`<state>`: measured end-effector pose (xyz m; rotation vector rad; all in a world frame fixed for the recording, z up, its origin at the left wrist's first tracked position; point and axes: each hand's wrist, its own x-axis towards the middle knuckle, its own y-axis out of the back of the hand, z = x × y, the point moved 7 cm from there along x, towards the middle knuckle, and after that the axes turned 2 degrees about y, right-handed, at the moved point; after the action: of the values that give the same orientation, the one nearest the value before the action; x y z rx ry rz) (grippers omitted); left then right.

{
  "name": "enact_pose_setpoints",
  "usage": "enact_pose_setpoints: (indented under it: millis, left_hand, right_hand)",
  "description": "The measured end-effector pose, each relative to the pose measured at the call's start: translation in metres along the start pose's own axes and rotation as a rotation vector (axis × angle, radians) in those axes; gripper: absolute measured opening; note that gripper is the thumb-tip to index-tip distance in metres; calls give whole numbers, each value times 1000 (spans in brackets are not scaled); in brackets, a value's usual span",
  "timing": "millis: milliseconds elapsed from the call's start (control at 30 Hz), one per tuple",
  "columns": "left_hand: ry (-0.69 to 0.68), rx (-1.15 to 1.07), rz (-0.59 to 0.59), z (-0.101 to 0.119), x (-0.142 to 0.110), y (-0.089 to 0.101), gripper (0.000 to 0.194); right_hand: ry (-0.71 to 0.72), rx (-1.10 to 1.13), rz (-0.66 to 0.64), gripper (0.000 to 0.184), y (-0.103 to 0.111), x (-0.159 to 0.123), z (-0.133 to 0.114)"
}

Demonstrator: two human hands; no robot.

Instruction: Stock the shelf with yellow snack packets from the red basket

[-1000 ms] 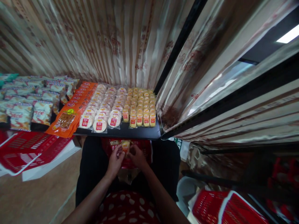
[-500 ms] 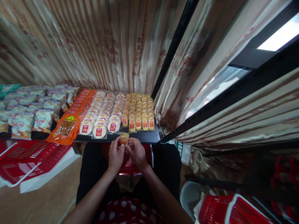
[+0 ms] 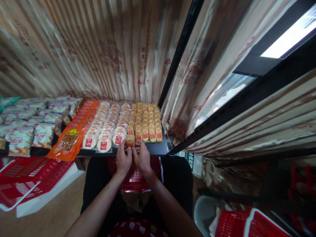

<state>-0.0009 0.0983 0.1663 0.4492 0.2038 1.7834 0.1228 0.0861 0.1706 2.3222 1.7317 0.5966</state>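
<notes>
My left hand [image 3: 124, 160] and right hand [image 3: 142, 158] grasped a yellow packet [image 3: 130, 140] from both sides near the front of the black shelf [image 3: 159, 149].

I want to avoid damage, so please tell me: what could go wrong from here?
The small yellow packet between the left hand and right hand could slip over the nearby front edge of the black shelf. It might also knock the neighbouring yellow packets. The front orange bag overhangs that edge, so a bump might dislodge it.
</notes>
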Motion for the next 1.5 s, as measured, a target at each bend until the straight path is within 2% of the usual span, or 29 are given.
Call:
enact_pose_setpoints:
  millis: [333,633,833,933,1067,1267,1367,1500]
  left_hand:
    - [71,8,-68,-11,11,-16,54]
    - [75,24,-92,-19,14,-21,52]
    - [-31,54,-60,-22,18,-24,46]
    - [-119,131,-61,-22,17,-25,43]
    - [-216,190,-84,-23,14,-28,42]
    - [-333,260,-39,-19,11,-28,42]
    - [-368,284,-22,-15,13,-29,40]
    - [-397,306,7,-10,14,-33,39]
  right_hand:
    - [62,17,-17,36,-11,5,6]
    - [114,-47,-22,39,-16,10,15]
    - [153,-84,-19,36,-16,11,20]
    - [164,-55,9,35,-7,10,17]
    - [227,-62,116,35,14,7,12]
    - [352,-256,274,37,44,6,6]
    - [327,-329,361,39,58,10,6]
    - [270,-388,378,42,67,19,17]
